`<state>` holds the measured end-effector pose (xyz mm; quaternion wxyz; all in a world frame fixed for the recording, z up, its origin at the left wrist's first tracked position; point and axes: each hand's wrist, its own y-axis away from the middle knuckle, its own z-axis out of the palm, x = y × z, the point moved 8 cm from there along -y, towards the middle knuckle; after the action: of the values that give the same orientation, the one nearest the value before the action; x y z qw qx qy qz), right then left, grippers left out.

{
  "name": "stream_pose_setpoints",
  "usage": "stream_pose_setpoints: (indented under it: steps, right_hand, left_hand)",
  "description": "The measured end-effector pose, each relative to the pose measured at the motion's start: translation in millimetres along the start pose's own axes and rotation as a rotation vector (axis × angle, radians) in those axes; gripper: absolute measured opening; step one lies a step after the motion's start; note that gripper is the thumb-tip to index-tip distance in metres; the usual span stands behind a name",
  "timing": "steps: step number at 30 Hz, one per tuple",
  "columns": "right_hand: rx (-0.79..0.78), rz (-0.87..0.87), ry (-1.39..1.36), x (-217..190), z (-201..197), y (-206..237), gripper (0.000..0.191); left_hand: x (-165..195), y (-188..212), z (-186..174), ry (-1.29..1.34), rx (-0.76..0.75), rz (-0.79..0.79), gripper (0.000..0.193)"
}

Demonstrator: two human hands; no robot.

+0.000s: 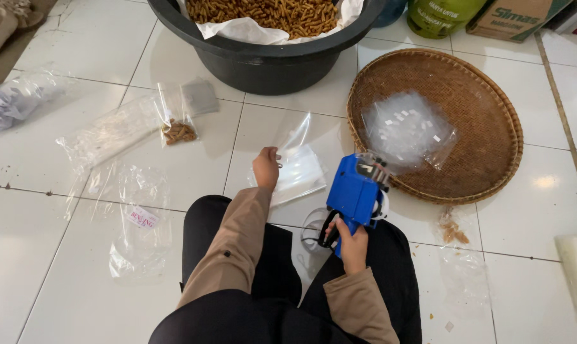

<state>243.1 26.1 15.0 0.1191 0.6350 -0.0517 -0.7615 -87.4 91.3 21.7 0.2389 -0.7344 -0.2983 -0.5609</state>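
Observation:
My left hand (pixel 266 167) pinches the edge of a clear plastic bag (pixel 299 171) that lies on a small stack of such bags on the white tiled floor. My right hand (pixel 352 242) grips the handle of a blue hand-held sealing tool (pixel 355 191), held over my right knee with its nose pointing away from me. A big black tub (pixel 269 60) lined with white paper stands ahead, full of brown stick snacks (pixel 263 13).
A round woven tray (pixel 479 127) at right holds a heap of clear bags (pixel 406 130). Loose clear bags (pixel 116 130) lie at left, one with a few snacks (pixel 178 132). Another small bag with crumbs (pixel 452 229) lies right of my knee. A green canister (pixel 438 14) and a carton (pixel 514 16) stand behind.

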Motion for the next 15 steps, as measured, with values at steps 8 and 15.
stream_pose_setpoints:
  steps: [8, 15]
  right_hand:
    - [0.179, -0.163, -0.07, -28, -28, 1, 0.021]
    - [0.13, -0.121, -0.027, -25, -27, 2, 0.021]
  left_hand:
    - [42, 19, 147, 0.478, -0.244, -0.208, 0.018]
    - [73, 22, 189, 0.07, -0.381, -0.007, 0.06]
